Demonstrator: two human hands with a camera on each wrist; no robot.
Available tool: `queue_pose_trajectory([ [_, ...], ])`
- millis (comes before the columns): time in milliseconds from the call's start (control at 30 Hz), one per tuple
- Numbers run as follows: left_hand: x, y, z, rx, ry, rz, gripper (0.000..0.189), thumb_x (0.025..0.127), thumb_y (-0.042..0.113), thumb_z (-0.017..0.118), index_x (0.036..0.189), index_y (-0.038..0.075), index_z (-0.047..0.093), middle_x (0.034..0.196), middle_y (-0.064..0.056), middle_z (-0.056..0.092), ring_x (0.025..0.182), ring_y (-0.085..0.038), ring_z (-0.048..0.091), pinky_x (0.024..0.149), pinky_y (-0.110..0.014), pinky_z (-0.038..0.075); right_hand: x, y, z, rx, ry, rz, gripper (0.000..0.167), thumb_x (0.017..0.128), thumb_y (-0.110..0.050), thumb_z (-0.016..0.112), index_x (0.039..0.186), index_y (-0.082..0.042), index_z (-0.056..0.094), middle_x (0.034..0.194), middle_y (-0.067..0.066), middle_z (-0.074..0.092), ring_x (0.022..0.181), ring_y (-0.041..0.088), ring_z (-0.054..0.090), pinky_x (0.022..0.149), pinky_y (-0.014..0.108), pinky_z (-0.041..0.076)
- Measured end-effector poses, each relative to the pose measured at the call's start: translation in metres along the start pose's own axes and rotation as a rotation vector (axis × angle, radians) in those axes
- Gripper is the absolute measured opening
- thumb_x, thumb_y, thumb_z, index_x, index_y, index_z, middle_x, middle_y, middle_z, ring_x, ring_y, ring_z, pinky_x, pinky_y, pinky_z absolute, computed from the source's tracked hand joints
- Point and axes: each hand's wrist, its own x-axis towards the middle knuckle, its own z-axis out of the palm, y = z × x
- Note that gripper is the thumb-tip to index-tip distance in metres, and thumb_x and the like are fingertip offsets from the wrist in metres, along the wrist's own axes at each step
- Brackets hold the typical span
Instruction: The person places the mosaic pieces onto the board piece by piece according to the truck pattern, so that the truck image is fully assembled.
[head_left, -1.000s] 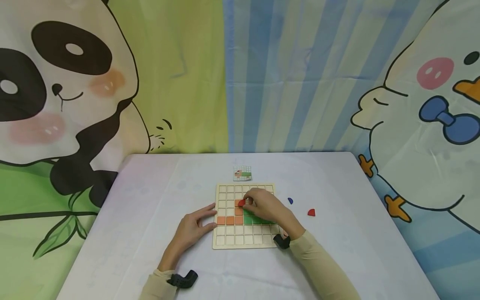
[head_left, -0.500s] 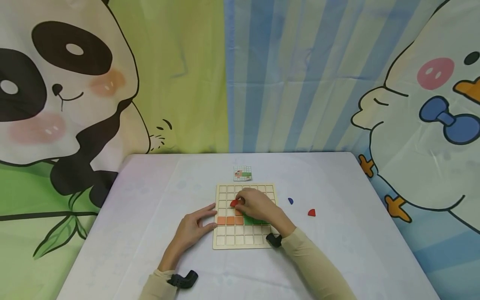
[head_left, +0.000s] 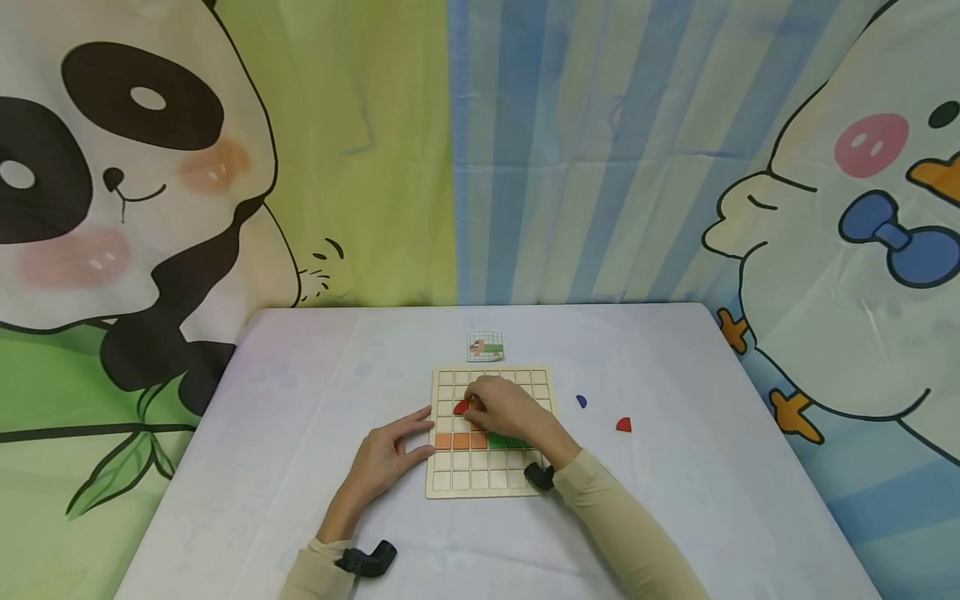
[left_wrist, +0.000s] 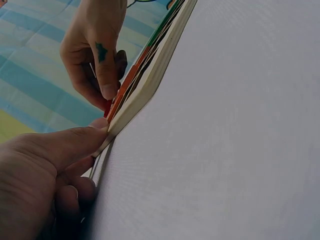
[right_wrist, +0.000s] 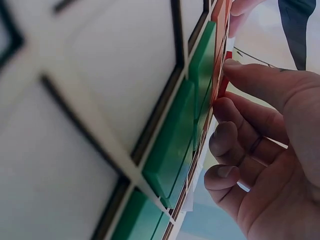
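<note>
My right hand point(head_left: 510, 410) pinches a small red piece with a curved edge point(head_left: 461, 407) between thumb and fingers, over the left part of a wooden grid board point(head_left: 480, 481). In the right wrist view the red piece point(right_wrist: 226, 75) stands on edge by the thumb tip, close to the board. Orange squares point(head_left: 443, 442) fill cells in a row from the board's left side, and green squares point(head_left: 502, 442) continue it, partly hidden under the right hand. My left hand point(head_left: 381, 458) rests at the board's left edge, its thumb point(left_wrist: 80, 140) touching the rim.
Behind the board lies a small card point(head_left: 485, 346) with a coloured grid picture. To the right on the white table point(head_left: 712, 500) are a blue half-round piece point(head_left: 581, 402) and another red piece point(head_left: 623, 425). Printed curtains stand behind the table.
My right hand has moved left across the board with the red piece, from above the orange squares to the cells beside them. The left hand has stayed in place.
</note>
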Motion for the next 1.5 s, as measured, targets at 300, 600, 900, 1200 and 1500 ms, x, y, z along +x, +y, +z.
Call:
queue_pose_trajectory([
  [300, 0.000, 0.001, 0.000, -0.010, 0.005, -0.007, 0.043, 0.086, 0.027, 0.089, 0.127, 0.021, 0.078, 0.151, 0.004, 0.066, 0.055, -0.003, 0.040, 0.054, -0.020, 0.036, 0.001, 0.001, 0.001, -0.007, 0.008, 0.001, 0.028, 0.101, -0.027, 0.073, 0.121, -0.007, 0.075, 0.102, 0.004, 0.074, 0.082, 0.010, 0.059, 0.072, 0.026, 0.051],
  [600, 0.000, 0.002, 0.001, -0.001, 0.007, -0.005, 0.043, 0.086, 0.026, 0.089, 0.127, 0.020, 0.079, 0.151, 0.004, 0.066, 0.056, -0.002, 0.039, 0.055, -0.020, 0.036, 0.001, 0.003, 0.002, -0.015, 0.008, -0.001, 0.029, 0.102, -0.028, 0.072, 0.121, -0.007, 0.075, 0.102, 0.003, 0.073, 0.083, 0.010, 0.059, 0.074, 0.026, 0.052],
  [900, 0.000, 0.001, 0.002, -0.005, 0.005, -0.007, 0.044, 0.085, 0.028, 0.089, 0.127, 0.020, 0.078, 0.151, 0.003, 0.066, 0.055, -0.003, 0.039, 0.054, -0.021, 0.036, 0.001, 0.003, 0.003, -0.005, -0.002, 0.009, 0.028, 0.102, -0.026, 0.071, 0.122, -0.007, 0.075, 0.101, 0.003, 0.072, 0.082, 0.010, 0.058, 0.074, 0.026, 0.051],
  [1200, 0.001, 0.001, 0.003, -0.012, 0.002, -0.009, 0.043, 0.086, 0.028, 0.089, 0.127, 0.021, 0.078, 0.150, 0.004, 0.066, 0.055, -0.003, 0.040, 0.053, -0.021, 0.036, -0.008, 0.003, -0.006, 0.013, 0.009, 0.031, 0.028, 0.102, -0.026, 0.070, 0.123, -0.007, 0.074, 0.103, 0.003, 0.074, 0.089, 0.015, 0.067, 0.082, 0.034, 0.058],
  [1500, 0.000, 0.003, 0.002, 0.000, 0.012, -0.002, 0.044, 0.086, 0.027, 0.089, 0.127, 0.018, 0.078, 0.151, 0.001, 0.066, 0.056, -0.003, 0.040, 0.054, -0.020, 0.037, -0.042, 0.014, -0.020, 0.047, 0.056, 0.067, 0.029, 0.101, -0.026, 0.074, 0.123, -0.008, 0.075, 0.096, -0.001, 0.070, 0.079, 0.010, 0.058, 0.073, 0.030, 0.052],
])
